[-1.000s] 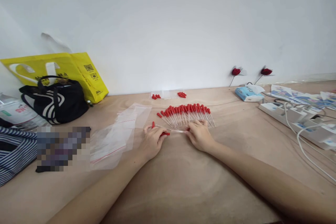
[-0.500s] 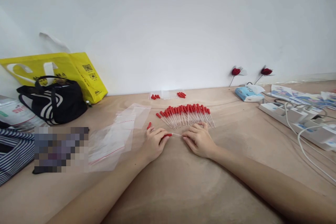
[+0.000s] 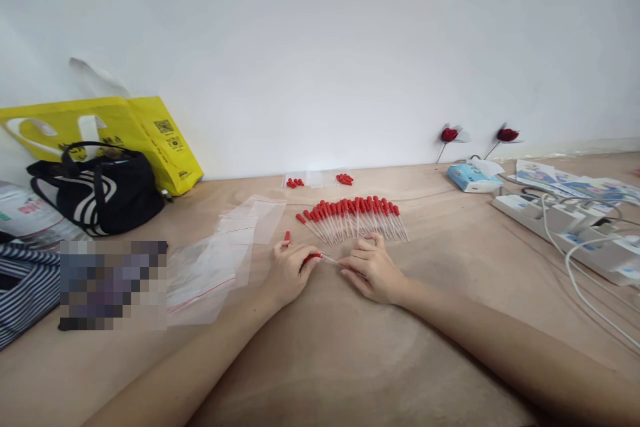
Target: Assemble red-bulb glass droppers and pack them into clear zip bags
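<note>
- Apparently a fitting step: left hand (image 3: 291, 275) pinches a red cap (image 3: 313, 257); right hand (image 3: 374, 272) grips a clear tube (image 3: 331, 259), between the hands.
- Next move likely calls for straight, steady pressure.
- Capped tubes (image 3: 357, 205) fan beyond both hands.

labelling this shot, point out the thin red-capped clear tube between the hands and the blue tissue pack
thin red-capped clear tube (image 3: 330, 259), head view, on its clear shaft
blue tissue pack (image 3: 469, 180), head view, on its front side
</note>
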The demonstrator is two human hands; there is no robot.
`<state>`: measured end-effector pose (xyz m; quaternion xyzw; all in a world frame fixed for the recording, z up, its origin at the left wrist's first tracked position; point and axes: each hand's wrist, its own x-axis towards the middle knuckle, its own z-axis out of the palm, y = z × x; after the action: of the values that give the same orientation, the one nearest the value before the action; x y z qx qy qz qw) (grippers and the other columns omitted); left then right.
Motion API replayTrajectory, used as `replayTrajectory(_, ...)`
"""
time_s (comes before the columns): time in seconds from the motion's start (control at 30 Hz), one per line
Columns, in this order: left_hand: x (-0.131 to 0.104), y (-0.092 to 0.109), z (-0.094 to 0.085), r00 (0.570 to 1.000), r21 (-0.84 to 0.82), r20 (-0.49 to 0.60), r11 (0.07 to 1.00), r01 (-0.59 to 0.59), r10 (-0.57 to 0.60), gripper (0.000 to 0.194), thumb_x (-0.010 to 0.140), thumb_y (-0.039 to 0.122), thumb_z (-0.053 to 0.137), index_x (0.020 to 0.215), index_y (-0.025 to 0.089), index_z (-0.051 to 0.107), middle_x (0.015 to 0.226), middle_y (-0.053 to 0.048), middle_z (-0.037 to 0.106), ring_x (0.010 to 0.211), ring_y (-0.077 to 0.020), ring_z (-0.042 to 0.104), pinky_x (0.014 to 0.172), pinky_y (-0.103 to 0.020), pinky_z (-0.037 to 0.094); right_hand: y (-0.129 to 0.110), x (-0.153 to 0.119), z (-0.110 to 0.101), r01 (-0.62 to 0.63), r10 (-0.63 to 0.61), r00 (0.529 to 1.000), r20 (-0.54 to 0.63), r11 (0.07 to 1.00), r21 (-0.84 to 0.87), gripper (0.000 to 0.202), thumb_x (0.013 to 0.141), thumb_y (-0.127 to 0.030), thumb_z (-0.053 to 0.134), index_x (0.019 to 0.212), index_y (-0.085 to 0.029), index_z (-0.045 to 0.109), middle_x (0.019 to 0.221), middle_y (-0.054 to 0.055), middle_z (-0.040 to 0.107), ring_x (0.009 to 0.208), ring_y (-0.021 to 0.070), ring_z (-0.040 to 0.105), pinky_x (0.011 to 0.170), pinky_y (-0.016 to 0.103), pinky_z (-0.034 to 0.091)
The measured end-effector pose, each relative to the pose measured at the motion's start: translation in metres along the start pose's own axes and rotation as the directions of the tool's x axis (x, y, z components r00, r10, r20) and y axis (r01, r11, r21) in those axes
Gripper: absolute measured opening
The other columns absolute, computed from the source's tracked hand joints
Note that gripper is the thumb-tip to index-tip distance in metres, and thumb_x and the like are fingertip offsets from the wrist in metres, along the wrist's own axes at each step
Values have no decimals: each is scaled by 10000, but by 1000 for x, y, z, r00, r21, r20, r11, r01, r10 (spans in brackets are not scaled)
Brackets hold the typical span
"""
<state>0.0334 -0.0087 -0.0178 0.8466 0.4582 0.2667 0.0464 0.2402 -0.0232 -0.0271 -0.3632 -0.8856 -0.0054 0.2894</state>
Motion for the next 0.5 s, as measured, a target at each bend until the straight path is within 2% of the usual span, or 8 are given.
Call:
replayTrajectory(0.3,0,0,-1,995,-75,63,994,-74,79,179,839,243,403,796,193,570,820,-13,659,782,-153,574,818,-349,307,6,1,-2,78,-78,996,40,997,3,210,832,-206,413,850,-200,622,655,10,577,763,146,446,857,375,172)
replayTrajectory(0.5,-1,-2,-1,987,-94,97,989,-117,126,176,838,239,398,791,206,565,822,-10,655,800,-150,570,870,-367,272,13,4,-4,158,-153,984,89,986,-60,255,837,-169,372,876,-226,618,662,12,591,776,157,433,896,410,119)
